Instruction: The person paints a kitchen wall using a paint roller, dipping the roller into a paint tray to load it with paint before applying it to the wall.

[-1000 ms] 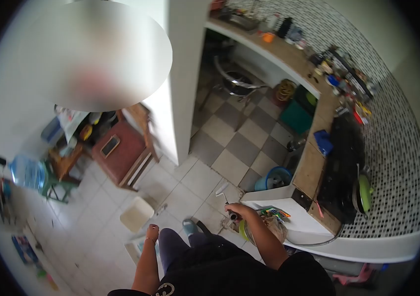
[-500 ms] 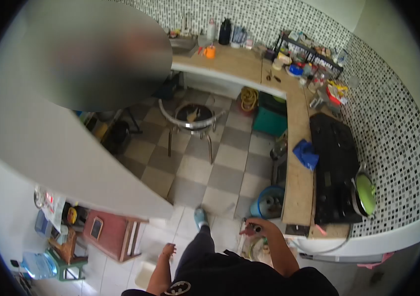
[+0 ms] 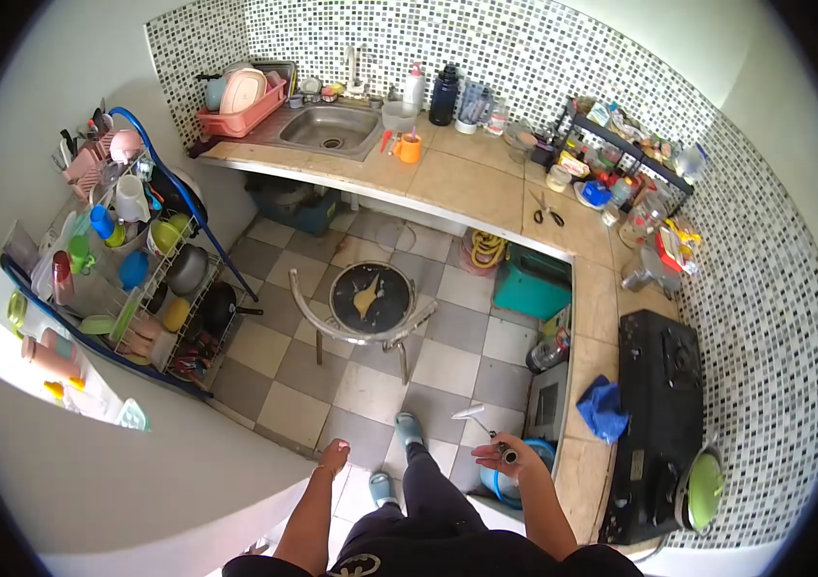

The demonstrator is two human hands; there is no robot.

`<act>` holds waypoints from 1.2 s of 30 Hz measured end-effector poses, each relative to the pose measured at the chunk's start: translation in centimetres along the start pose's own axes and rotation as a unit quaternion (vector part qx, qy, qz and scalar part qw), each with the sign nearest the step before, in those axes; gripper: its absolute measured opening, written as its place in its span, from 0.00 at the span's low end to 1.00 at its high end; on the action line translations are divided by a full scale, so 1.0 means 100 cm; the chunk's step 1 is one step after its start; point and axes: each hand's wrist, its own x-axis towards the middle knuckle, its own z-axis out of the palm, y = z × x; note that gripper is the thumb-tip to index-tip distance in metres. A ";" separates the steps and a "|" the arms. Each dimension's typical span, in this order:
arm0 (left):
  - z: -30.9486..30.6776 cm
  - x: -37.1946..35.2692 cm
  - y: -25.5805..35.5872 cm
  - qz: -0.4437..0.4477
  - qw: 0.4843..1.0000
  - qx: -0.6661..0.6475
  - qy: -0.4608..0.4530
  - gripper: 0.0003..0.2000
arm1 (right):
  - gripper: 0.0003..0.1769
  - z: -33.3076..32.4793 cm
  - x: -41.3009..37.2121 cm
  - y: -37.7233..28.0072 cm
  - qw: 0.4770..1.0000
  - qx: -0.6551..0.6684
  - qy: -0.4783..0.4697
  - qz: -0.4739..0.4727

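My right hand (image 3: 515, 458) is closed round the dark handle of a tool (image 3: 471, 412) with a thin neck and a pale, narrow head, its exact kind unclear. The head points up and left, over the floor. Below that hand, a blue bucket (image 3: 496, 484) stands close to the counter. Hanging by my left thigh, my left hand (image 3: 334, 456) has its fingers loosely curled in, with nothing showing in it. It is nearest to the low wall's edge (image 3: 279, 471). In front of my feet stands a metal-framed stool (image 3: 371, 299) with a worn dark seat.
A tiled counter (image 3: 462, 192) carries scissors (image 3: 548, 209), an orange mug (image 3: 409, 148), a blue cloth (image 3: 602, 410) and a black stove (image 3: 659, 423). The sink (image 3: 330, 128) is at the back. A dish rack (image 3: 183, 279) stands left. Beneath the counter is a green bin (image 3: 532, 285).
I have stepped forward into the kitchen; the stool and counter are nearer, and the dish rack has come into view. The tool's head now shows beyond my right hand.
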 end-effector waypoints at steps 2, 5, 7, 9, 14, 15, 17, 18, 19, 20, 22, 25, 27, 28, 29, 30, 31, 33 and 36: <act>0.003 0.026 0.013 0.006 1.000 0.013 0.017 0.15 | 0.09 0.013 0.031 -0.041 1.000 -0.029 0.008 0.002; -0.008 0.040 0.023 -0.045 0.995 0.092 0.017 0.13 | 0.10 0.038 0.081 -0.104 0.997 -0.058 0.001 -0.044; -0.024 0.026 0.033 -0.114 0.984 0.131 -0.028 0.14 | 0.14 0.044 0.120 -0.141 0.993 -0.076 -0.050 -0.070; -0.034 0.007 0.037 -0.161 0.982 0.101 0.000 0.16 | 0.18 0.068 0.143 -0.182 0.987 -0.128 -0.046 -0.084; -0.071 -0.008 0.055 -0.116 0.967 0.075 0.214 0.11 | 0.19 0.134 0.189 -0.256 0.946 -0.310 -0.055 -0.071; -0.078 -0.009 0.061 -0.093 0.954 0.036 0.282 0.10 | 0.19 0.149 0.196 -0.264 0.944 -0.316 -0.057 -0.077; -0.088 -0.007 0.074 -0.082 0.938 -0.014 0.337 0.08 | 0.18 0.182 0.204 -0.280 0.937 -0.333 -0.057 -0.091; -0.093 -0.006 0.084 -0.073 0.929 -0.027 0.362 0.07 | 0.17 0.201 0.207 -0.285 0.935 -0.338 -0.054 -0.088; -0.100 -0.002 0.092 -0.062 0.919 -0.037 0.387 0.07 | 0.18 0.213 0.217 -0.285 0.926 -0.363 -0.059 -0.086; -0.107 0.005 0.102 -0.059 0.909 -0.039 0.410 0.07 | 0.18 0.226 0.230 -0.282 0.917 -0.386 -0.064 -0.084; -0.118 0.024 0.127 -0.051 0.890 -0.040 0.452 0.06 | 0.18 0.256 0.248 -0.271 0.901 -0.418 -0.077 -0.092; -0.148 0.062 0.164 0.018 0.902 -0.003 0.432 0.06 | 0.15 0.317 0.261 -0.232 0.885 -0.442 -0.096 -0.112; -0.168 0.099 0.189 0.010 0.927 -0.101 0.362 0.06 | 0.14 0.363 0.265 -0.205 0.880 -0.448 -0.104 -0.116; -0.179 0.117 0.199 0.005 0.935 -0.148 0.321 0.06 | 0.14 0.380 0.275 -0.192 0.877 -0.453 -0.109 -0.118; -0.192 0.133 0.207 0.033 0.949 -0.131 0.284 0.06 | 0.14 0.395 0.288 -0.175 0.875 -0.456 -0.113 -0.118; -0.209 0.153 0.217 0.063 0.961 -0.112 0.246 0.06 | 0.14 0.412 0.300 -0.161 0.872 -0.459 -0.117 -0.121; -0.231 0.170 0.224 0.094 0.969 -0.094 0.207 0.06 | 0.14 0.429 0.310 -0.148 0.862 -0.478 -0.114 -0.123; -0.276 0.203 0.236 0.130 0.980 -0.048 0.145 0.06 | 0.13 0.463 0.325 -0.129 0.837 -0.521 -0.110 -0.123; -0.337 0.243 0.254 0.123 0.984 0.097 0.090 0.10 | 0.14 0.527 0.317 -0.117 0.834 -0.530 -0.116 -0.097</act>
